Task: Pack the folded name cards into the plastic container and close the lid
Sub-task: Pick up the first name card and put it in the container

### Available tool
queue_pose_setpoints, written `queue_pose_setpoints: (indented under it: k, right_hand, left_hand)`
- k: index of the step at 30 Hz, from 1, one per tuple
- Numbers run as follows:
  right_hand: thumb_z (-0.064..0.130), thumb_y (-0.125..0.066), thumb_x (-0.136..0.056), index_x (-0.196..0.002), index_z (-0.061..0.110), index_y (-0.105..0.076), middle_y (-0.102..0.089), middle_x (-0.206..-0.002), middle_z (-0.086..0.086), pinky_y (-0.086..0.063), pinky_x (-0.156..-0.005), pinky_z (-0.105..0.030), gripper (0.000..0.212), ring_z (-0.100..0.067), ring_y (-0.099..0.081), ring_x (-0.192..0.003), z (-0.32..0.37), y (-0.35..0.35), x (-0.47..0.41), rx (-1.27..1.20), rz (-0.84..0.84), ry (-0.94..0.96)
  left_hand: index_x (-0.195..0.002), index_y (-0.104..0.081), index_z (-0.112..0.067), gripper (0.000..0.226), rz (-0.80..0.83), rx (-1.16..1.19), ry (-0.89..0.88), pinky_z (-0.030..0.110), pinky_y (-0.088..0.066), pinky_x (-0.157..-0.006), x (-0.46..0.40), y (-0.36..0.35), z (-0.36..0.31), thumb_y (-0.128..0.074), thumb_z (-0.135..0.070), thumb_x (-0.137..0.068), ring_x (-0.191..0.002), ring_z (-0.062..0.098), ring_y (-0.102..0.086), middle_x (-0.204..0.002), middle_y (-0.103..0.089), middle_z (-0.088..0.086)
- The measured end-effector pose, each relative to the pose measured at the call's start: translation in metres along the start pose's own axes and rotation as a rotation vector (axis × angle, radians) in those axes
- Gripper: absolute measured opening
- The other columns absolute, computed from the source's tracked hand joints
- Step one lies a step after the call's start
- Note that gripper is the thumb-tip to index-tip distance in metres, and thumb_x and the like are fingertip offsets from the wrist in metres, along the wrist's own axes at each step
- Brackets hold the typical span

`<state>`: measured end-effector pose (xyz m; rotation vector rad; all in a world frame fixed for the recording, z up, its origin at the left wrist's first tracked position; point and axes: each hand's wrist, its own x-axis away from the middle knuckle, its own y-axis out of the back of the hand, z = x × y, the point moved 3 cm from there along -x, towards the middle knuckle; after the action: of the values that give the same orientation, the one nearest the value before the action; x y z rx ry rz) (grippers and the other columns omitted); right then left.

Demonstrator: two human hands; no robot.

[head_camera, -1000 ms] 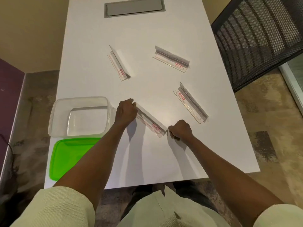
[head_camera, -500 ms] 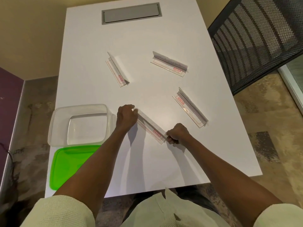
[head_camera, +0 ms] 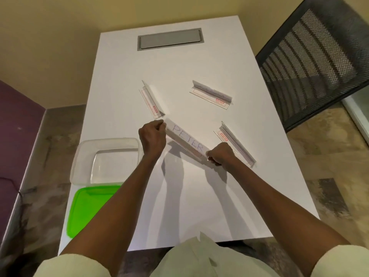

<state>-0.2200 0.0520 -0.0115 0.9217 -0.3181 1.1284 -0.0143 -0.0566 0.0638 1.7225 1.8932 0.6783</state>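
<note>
A long folded name card (head_camera: 186,142) reading "PETER" hangs tilted just above the white table (head_camera: 209,196). My left hand (head_camera: 152,136) pinches its far-left end and my right hand (head_camera: 220,155) pinches its near-right end. The clear plastic container (head_camera: 79,156) stands empty at the table's left edge, left of my left hand. Its green lid (head_camera: 89,208) lies flat in front of it. Three more folded name cards lie on the table: one (head_camera: 152,102) beyond my left hand, one (head_camera: 211,94) further right, one (head_camera: 236,143) beside my right hand.
A grey cable hatch (head_camera: 170,39) is set into the far end of the table. A black mesh chair (head_camera: 313,56) stands to the right. The table's near edge is close to my body.
Both hands have lifted the held name card off the table and turned it, so its written face now shows. The camera has tilted, shifting the scene down.
</note>
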Motion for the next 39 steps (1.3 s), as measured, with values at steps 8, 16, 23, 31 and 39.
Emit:
queue_pose_setpoints:
  k: [8, 16, 23, 31, 39]
  right_hand:
    - [0.013, -0.071, -0.076, -0.076, -0.005, -0.068, -0.056, -0.065, -0.008, -0.045, -0.061, -0.029, 0.018, -0.018, -0.049, -0.06, 0.033, 0.021, -0.016, -0.072, -0.154, 0.179]
    - [0.008, -0.071, -0.079, -0.091, 0.004, -0.073, -0.075, -0.093, -0.009, -0.05, -0.079, -0.029, 0.013, -0.024, -0.067, -0.088, 0.06, 0.039, -0.028, -0.071, -0.322, 0.366]
    - [0.001, -0.061, -0.081, -0.088, 0.002, -0.072, -0.074, -0.088, -0.011, -0.042, -0.059, -0.019, 0.013, -0.017, -0.057, -0.071, 0.065, 0.029, -0.038, -0.066, -0.372, 0.373]
    - [0.0, -0.058, -0.077, -0.07, -0.002, -0.062, -0.067, -0.072, -0.013, -0.048, -0.064, -0.034, 0.009, -0.032, -0.059, -0.072, 0.051, 0.009, -0.057, 0.004, -0.405, 0.347]
    - [-0.01, -0.041, -0.071, -0.056, 0.006, -0.042, -0.038, -0.055, 0.001, -0.028, -0.05, -0.029, 0.023, -0.02, -0.034, -0.062, 0.039, -0.012, -0.061, -0.001, -0.378, 0.303]
  left_hand:
    - [-0.099, -0.075, -0.011, 0.019, -0.156, 0.226, 0.151, 0.022, -0.05, -0.082, -0.005, 0.017, 0.001, -0.067, -0.014, -0.082, -0.082, 0.013, -0.067, -0.083, -0.073, -0.001]
    - [-0.098, -0.073, -0.012, 0.019, -0.124, 0.212, 0.26, 0.019, -0.046, -0.083, -0.003, 0.009, 0.018, -0.071, -0.01, -0.08, -0.083, 0.016, -0.066, -0.084, -0.073, 0.004]
    - [-0.058, -0.039, -0.01, 0.031, -0.051, -0.09, 0.128, 0.027, -0.03, -0.057, -0.001, -0.009, 0.027, -0.057, -0.003, -0.081, -0.061, 0.021, -0.027, -0.051, -0.03, -0.002]
    - [-0.063, -0.034, -0.014, 0.022, 0.032, -0.152, 0.206, 0.032, -0.024, -0.058, -0.003, -0.035, 0.045, -0.04, 0.007, -0.069, -0.068, 0.023, -0.023, -0.065, -0.027, 0.008]
    - [-0.102, -0.066, -0.005, 0.037, 0.109, -0.104, 0.349, 0.029, -0.046, -0.084, -0.004, -0.051, 0.068, -0.044, 0.009, -0.076, -0.101, 0.032, -0.064, -0.109, -0.072, 0.013]
